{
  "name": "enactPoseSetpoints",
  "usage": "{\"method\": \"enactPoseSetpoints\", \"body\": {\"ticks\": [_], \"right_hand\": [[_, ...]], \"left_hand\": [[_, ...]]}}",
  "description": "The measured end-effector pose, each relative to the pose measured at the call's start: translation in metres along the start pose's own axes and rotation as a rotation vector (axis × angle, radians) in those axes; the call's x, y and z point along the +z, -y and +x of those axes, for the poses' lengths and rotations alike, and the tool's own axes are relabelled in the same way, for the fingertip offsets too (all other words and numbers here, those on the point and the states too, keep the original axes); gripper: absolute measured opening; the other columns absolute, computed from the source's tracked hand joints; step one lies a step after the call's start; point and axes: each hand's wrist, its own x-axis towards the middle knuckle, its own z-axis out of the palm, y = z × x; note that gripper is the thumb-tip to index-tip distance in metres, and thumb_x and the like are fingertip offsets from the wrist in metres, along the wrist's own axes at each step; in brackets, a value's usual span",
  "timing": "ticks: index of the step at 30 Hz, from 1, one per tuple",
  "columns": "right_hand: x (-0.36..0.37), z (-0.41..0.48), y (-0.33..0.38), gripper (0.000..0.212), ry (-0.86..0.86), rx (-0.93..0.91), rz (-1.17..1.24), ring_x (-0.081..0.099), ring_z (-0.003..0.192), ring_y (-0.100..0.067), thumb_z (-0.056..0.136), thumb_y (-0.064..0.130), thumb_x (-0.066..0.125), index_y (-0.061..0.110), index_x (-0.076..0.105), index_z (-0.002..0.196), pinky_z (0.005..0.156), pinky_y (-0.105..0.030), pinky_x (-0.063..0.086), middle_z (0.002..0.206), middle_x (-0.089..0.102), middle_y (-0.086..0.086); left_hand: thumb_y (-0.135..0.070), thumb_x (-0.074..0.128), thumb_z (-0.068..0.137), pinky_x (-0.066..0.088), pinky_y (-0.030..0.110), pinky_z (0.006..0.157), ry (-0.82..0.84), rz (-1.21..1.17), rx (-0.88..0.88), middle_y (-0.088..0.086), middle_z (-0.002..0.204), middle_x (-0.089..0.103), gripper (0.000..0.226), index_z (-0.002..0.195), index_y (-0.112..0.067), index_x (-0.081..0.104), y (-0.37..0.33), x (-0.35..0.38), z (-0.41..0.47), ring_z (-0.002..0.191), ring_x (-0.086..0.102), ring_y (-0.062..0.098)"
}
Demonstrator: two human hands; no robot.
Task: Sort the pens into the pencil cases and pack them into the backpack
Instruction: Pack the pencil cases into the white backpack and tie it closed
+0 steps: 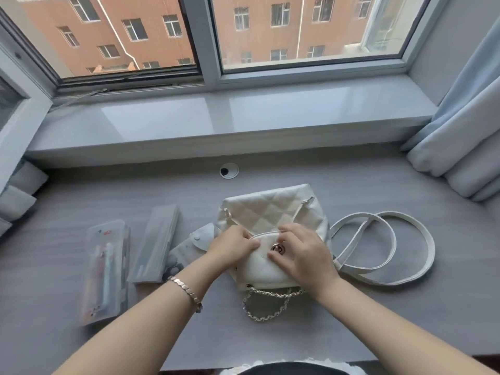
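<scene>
Since the backpack (270,209) looks soft and light, hold it by the flap (259,265). The left hand (232,247) pinches the flap edge, the right hand (300,253) the clasp (276,248).

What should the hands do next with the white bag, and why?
Probably lift the flap open. The left hand and the right hand both grip it beside the metal clasp. The pencil cases lie on the desk, to the left of the backpack, not inside it. The bag likely has to open before they can go in.
</scene>
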Motion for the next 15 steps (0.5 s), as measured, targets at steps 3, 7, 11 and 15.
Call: {"method": "enactPoseSetpoints", "body": {"ticks": [3, 7, 11, 15], "right_hand": [[0.002, -0.005, -0.001, 0.028, -0.057, 0.028, 0.005, 0.066, 0.090, -0.026, 0.074, 0.036, 0.060, 0.010, 0.068, 0.070, 0.083, -0.031, 0.042, 0.096, 0.071, -0.008], [0.008, -0.005, 0.001, 0.024, -0.095, 0.009, 0.013, 0.064, 0.085, -0.025, 0.077, 0.030, 0.059, 0.013, 0.070, 0.066, 0.076, -0.033, 0.044, 0.085, 0.072, 0.001], [0.013, -0.008, -0.004, 0.019, -0.080, -0.123, -0.003, 0.056, 0.082, -0.018, 0.079, 0.022, 0.058, 0.014, 0.070, 0.067, 0.076, -0.033, 0.040, 0.077, 0.071, 0.007], [0.008, -0.004, -0.014, 0.019, 0.045, -0.142, 0.118, 0.052, 0.080, -0.013, 0.080, 0.023, 0.056, 0.015, 0.072, 0.074, 0.076, -0.030, 0.038, 0.082, 0.071, 0.005]], "left_hand": [[-0.028, 0.060, 0.084, 0.038, 0.027, 0.067, 0.039, -0.020, -0.021, 0.004, 0.071, 0.058, 0.022, 0.066, -0.016, 0.059, -0.004, 0.000, 0.006, 0.075, 0.053, 0.021], [-0.021, 0.058, 0.086, 0.039, 0.026, 0.065, 0.084, -0.044, 0.006, 0.010, 0.082, 0.061, 0.021, 0.092, -0.005, 0.070, -0.007, 0.000, 0.007, 0.078, 0.054, 0.021], [-0.021, 0.058, 0.088, 0.034, 0.020, 0.052, 0.083, -0.027, 0.013, 0.002, 0.077, 0.062, 0.018, 0.082, -0.009, 0.069, -0.008, 0.003, 0.003, 0.081, 0.054, 0.021], [-0.029, 0.055, 0.088, 0.032, 0.028, 0.056, 0.038, 0.056, 0.024, 0.001, 0.063, 0.058, 0.039, 0.051, -0.019, 0.045, -0.005, 0.007, 0.000, 0.073, 0.050, 0.020]]}}
